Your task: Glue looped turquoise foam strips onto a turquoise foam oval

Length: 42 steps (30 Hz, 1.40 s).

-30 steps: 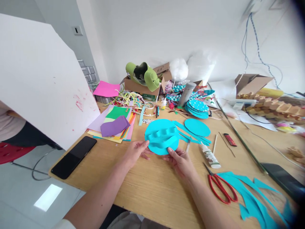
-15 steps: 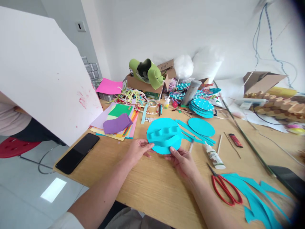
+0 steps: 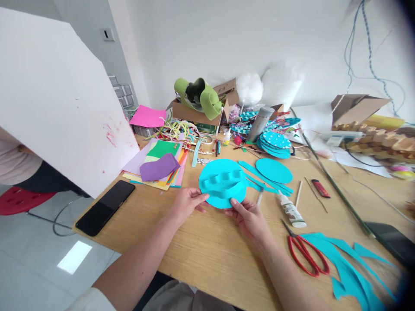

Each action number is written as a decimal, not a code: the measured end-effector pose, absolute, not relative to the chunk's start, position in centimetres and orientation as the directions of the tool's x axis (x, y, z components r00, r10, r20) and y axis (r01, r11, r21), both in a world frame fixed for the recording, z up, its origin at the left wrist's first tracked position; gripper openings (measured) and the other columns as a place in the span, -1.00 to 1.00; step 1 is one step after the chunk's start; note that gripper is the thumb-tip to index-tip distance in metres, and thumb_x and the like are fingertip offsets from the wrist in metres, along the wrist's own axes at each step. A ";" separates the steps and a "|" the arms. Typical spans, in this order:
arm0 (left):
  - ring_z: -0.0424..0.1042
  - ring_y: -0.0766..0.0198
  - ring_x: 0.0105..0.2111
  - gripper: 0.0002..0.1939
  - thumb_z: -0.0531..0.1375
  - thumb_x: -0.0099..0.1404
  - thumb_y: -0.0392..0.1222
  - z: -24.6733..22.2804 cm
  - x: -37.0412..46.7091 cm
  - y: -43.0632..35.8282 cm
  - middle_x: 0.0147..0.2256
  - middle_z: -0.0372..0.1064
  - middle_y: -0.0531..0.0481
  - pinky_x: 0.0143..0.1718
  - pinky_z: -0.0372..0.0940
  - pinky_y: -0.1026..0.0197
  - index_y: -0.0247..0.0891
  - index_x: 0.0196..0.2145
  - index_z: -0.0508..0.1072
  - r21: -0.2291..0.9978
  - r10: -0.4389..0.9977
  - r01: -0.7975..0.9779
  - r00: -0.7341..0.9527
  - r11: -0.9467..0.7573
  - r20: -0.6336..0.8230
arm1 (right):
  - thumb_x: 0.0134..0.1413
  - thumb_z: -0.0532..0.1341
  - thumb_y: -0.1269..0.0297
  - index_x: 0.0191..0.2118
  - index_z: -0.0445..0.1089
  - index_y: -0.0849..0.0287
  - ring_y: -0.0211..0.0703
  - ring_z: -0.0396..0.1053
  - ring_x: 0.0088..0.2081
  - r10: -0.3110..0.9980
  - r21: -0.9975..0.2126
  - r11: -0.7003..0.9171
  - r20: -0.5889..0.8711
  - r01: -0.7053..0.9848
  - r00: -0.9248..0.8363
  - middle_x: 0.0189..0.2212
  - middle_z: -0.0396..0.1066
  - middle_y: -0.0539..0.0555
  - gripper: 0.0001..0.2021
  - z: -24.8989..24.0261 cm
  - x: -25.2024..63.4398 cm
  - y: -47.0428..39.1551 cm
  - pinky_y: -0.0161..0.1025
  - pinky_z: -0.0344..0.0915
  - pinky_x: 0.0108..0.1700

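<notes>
A round blue paper disc (image 3: pixel 223 202) with raised wavy strips on its face is held up a little over the table. My left hand (image 3: pixel 189 204) pinches its lower left edge between thumb and fingers. At the lower right edge my right hand (image 3: pixel 248 218) grips it, thumb on top and fingers underneath. Just to the right lie blue paper strips (image 3: pixel 256 183) and a flat blue oval (image 3: pixel 274 171). A white glue bottle (image 3: pixel 292 211) lies right of my right hand, with red-handled scissors (image 3: pixel 306 251) nearer me.
Blue offcuts (image 3: pixel 350 268) lie at the front right. A black phone (image 3: pixel 105 208) and coloured paper sheets (image 3: pixel 160 166) are on the left. A metal flask (image 3: pixel 260 124) stands at the back. A person sits beyond the white board (image 3: pixel 65 95) at far left.
</notes>
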<state>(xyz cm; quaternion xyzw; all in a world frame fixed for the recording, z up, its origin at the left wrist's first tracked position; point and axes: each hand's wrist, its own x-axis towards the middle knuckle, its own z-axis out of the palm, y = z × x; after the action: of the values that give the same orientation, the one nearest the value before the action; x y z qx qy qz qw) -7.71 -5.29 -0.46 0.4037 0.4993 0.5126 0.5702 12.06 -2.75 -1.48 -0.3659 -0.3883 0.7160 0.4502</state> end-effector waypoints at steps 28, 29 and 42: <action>0.50 0.20 -0.38 -0.60 0.39 0.00 0.03 0.2 -7.9 -5.5 -0.34 0.50 -0.10 -0.50 0.45 0.24 -0.36 -0.32 0.52 0.961 0.988 -0.232 0.060 0.152 -0.142 | -0.21 0.44 0.15 -0.37 0.53 0.22 -0.20 0.47 -0.47 0.930 -0.877 -0.275 -0.139 -0.393 -0.341 -0.43 0.55 0.10 -0.73 -1.2 12.1 -2.7 -0.30 0.42 -0.42; 0.49 0.22 -0.38 -0.62 0.38 0.02 0.02 0.1 -8.0 -5.4 -0.34 0.50 -0.09 -0.49 0.45 0.24 -0.35 -0.32 0.53 0.965 0.989 -0.220 0.058 0.145 -0.135 | -0.21 0.45 0.14 -0.38 0.53 0.22 -0.20 0.46 -0.48 0.928 -0.879 -0.274 -0.135 -0.391 -0.347 -0.45 0.55 0.09 -0.72 -1.1 12.1 -2.8 -0.29 0.42 -0.43; 0.48 0.26 -0.42 -0.66 0.39 0.00 -0.01 -0.1 -8.3 -5.4 -0.37 0.53 -0.09 -0.49 0.41 0.29 -0.32 -0.33 0.57 0.964 0.977 -0.172 0.093 0.203 -0.189 | -0.12 0.34 -0.08 -0.49 0.44 0.19 -0.26 0.38 -0.51 0.984 -0.861 -0.170 -0.120 -0.479 -0.133 -0.54 0.46 0.02 -0.62 -0.2 14.2 -1.8 -0.33 0.33 -0.44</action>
<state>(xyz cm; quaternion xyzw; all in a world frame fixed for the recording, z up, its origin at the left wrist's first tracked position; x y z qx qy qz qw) -8.26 -5.43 -0.06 0.4193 0.4804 0.4718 0.6090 14.18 -1.81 -0.15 -0.3685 -0.3427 0.6701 0.5457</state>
